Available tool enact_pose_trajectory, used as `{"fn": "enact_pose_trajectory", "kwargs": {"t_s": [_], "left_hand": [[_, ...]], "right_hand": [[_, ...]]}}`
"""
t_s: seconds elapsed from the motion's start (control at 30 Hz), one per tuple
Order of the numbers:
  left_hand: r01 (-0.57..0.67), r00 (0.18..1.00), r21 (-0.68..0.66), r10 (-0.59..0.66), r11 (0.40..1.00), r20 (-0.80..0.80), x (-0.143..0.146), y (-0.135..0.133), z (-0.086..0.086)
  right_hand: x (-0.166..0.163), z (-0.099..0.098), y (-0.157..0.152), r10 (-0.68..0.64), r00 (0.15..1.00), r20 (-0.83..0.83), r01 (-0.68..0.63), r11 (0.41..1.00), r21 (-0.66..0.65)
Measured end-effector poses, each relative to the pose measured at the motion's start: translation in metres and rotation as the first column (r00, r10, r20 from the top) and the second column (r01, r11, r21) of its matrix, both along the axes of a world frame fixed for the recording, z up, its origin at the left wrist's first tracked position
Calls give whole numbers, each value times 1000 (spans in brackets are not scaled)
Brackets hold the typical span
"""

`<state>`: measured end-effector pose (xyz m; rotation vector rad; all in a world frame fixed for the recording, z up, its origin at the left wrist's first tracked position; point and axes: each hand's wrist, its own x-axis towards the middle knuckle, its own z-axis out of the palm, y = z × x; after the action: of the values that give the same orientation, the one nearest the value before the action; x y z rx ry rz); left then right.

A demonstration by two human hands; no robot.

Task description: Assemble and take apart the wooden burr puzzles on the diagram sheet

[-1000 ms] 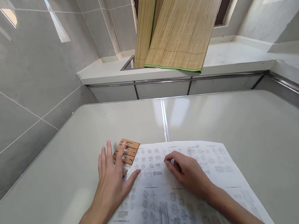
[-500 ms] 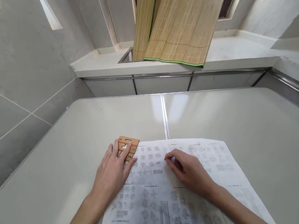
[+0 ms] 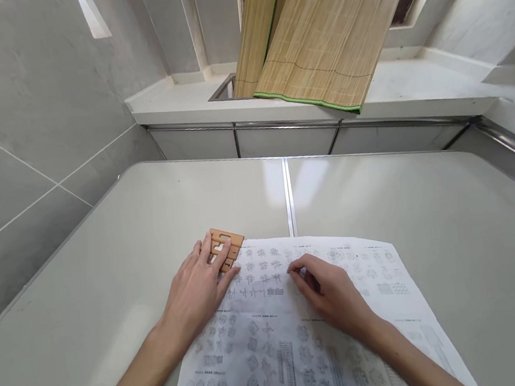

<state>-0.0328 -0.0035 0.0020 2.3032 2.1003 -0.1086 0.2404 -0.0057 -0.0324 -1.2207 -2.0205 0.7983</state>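
Note:
A small flat wooden board [image 3: 234, 238] with cut-out shapes and dark digits lies at the upper left corner of a large printed sheet [image 3: 263, 317]. My left hand [image 3: 196, 282] rests flat, fingers spread, with its fingertips on the board and its thumb at the sheet's edge. Over the upper middle of the sheet is my right hand [image 3: 328, 291], thumb and forefinger pinched together and the other fingers curled in. Whatever may be in that pinch is hidden or too small to make out. Rows of faint drawings and short lines of text cover the paper.
The sheet lies on a pale folding table [image 3: 183, 196] with a metal seam [image 3: 288, 195] down its middle. Behind it is a white counter [image 3: 172, 112] with a sink edge [image 3: 224, 90]. A bamboo mat [image 3: 318, 41] with green edging hangs over the counter. Tiled wall [image 3: 42, 119] stands at left.
The whole view has shifted slightly, with table, counter and mat sitting a little further right and higher. Both hands keep their poses on the board and over the sheet.

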Motion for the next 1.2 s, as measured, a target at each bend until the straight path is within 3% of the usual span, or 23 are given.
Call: {"fn": "enact_pose_trajectory", "kwargs": {"t_s": [0.3, 0.57, 0.7, 0.87, 1.0, 1.2], "left_hand": [[47, 999, -64, -47, 997, 13, 3, 5, 4], [122, 992, -24, -121, 992, 45, 14, 8, -5], [216, 973, 34, -218, 976, 77, 26, 7, -13], [339, 935, 106, -347, 935, 68, 41, 6, -21], [435, 891, 129, -447, 891, 82, 51, 9, -21], [641, 722, 162, -661, 750, 205, 59, 22, -19]], "right_hand": [[0, -2, 0, -9, 1000, 26, 9, 1000, -6], [0, -3, 0, -2, 1000, 25, 2, 1000, -6], [1, -2, 1, 0, 1000, 9, 0, 1000, -4], [2, -1, 1, -7, 999, -35, 7, 1000, -16], [2, -1, 1, -93, 993, -73, 91, 995, -28], [6, -6, 6, -284, 956, -73, 287, 958, 30]]}}
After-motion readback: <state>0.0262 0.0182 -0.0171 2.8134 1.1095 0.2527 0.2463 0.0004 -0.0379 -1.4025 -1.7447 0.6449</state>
